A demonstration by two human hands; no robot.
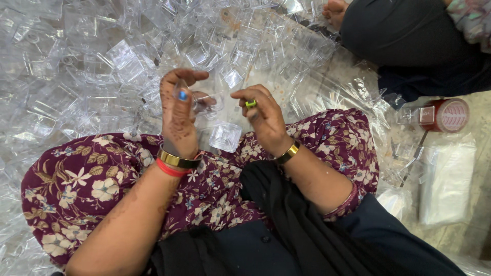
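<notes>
Holding a small clear plastic case (207,102) up in front of us, we pinch it with our left hand (179,115), thumb and fingers closed around its near edge, and a little blue piece (182,95) shows against the fingers at that edge; whether it lies inside the case or is pressed on from outside we cannot tell. Our right hand (263,117) is raised just beside the case, its fingertips closed on a small green and yellow piece (250,104) that sits apart from the case by a narrow gap. Below and between our hands, a second clear square case (225,136) rests on our lap, on the maroon flowered cloth (97,179), and looks empty. Around our knees a great heap of clear plastic cases (102,56) spreads over the floor, tumbled at all angles, and as far as we can see through them they hold nothing. To our right a red cylindrical tin with a pale lid (446,115) lies on its side near a flat white plastic packet (446,179); what either holds is hidden. At the top right another person in dark clothing (409,36) sits close to the heap, one bare foot (335,11) at its edge.
</notes>
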